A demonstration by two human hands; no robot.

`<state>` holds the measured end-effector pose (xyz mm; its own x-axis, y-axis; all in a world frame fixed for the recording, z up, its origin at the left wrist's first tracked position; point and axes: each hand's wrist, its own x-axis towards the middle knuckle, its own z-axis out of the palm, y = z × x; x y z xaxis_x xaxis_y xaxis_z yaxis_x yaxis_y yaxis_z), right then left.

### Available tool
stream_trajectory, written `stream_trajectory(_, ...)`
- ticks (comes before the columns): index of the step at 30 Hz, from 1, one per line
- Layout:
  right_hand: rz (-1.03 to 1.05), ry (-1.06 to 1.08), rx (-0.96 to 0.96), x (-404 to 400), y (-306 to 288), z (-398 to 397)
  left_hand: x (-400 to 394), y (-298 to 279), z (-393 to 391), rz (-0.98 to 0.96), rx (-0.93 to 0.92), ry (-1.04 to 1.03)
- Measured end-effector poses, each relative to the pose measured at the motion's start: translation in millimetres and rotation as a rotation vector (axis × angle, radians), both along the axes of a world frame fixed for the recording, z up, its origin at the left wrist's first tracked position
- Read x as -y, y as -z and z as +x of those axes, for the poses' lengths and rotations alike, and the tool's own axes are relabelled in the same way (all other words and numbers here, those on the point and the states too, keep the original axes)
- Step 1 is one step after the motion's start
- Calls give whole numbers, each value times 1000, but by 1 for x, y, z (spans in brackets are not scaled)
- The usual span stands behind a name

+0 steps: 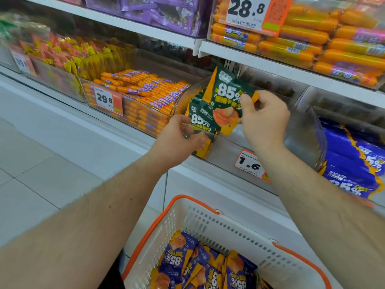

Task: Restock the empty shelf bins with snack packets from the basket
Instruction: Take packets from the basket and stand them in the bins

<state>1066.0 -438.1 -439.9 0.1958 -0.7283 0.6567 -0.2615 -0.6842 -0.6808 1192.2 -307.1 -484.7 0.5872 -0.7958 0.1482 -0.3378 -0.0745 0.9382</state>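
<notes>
**shelfwatcher:** Quick rundown, everything placed relative to the clear bin [225,147] with the 1.6 price tag [251,164]. Both forearms are stretched forward and up from the bottom corners of the view, converging at the bin's front edge. The left hand [179,138] is held at the bin's front-left corner, palm turned up, fingers curled round the lower edge of the green packets [201,119] stacked upright inside. The right hand [263,119] is raised just above the bin's front lip, and one green packet [226,97] is pinched at its right edge between thumb and fingers, tilted and lifted clear of the stack.

**binrunner_42:** And the basket?

**shelfwatcher:** The white basket [229,230] with orange handles is seen below the bin, in front of the shelf base, with purple packets [200,265] piled inside. Its near end is cut off by the bottom of the frame. To the left of the bin, a bin of orange sausages [143,90] is stocked full; to the right, blue packets [352,163] are seen, partly cropped.

**binrunner_42:** Anything unclear?

**shelfwatcher:** The right fingertips are hidden behind the packet, and the far left bins are blurred. How deep the green stack goes can't be told.
</notes>
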Motion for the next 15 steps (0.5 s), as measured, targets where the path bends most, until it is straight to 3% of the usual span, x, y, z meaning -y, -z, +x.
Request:
stream_trajectory(4,60,22,-231,14,20,18,1,7,-2,74,29,70)
stream_trajectory(10,470,-73,-576,20,20,42,3,14,-4,141,70,105)
stream_trajectory(13,751,-187,-481,21,13,44,5,18,-8,183,105,136)
stream_trajectory(15,808,-209,-479,21,10,43,5,19,-11,215,132,161)
